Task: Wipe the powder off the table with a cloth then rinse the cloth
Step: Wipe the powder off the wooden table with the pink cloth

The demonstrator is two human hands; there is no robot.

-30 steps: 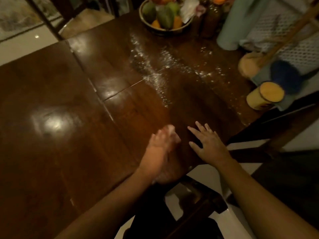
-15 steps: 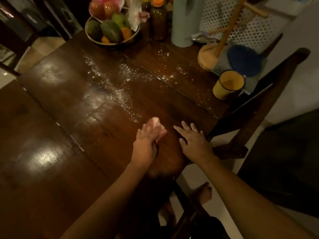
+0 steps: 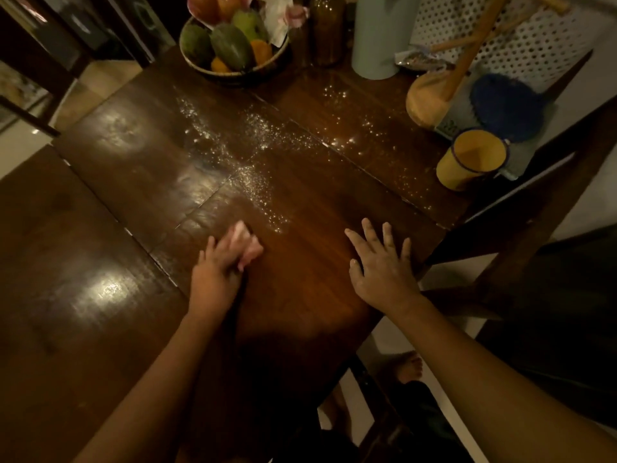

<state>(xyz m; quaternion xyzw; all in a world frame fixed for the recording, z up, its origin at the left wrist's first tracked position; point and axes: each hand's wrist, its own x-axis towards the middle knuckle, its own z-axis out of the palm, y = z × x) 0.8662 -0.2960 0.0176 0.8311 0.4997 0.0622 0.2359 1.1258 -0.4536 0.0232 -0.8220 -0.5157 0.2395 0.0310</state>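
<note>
On the head camera I see my left hand gripping a pink cloth, fingers curled over it, pressing it onto the dark wooden counter. The cloth sits well left of the yellow cup and nearer to me. My right hand lies flat with its fingers spread, grasping nothing, also left of the cup and nearer me. White powder lies scattered left of the cup, in a band that starts just beyond the cloth and runs toward the fruit bowl.
</note>
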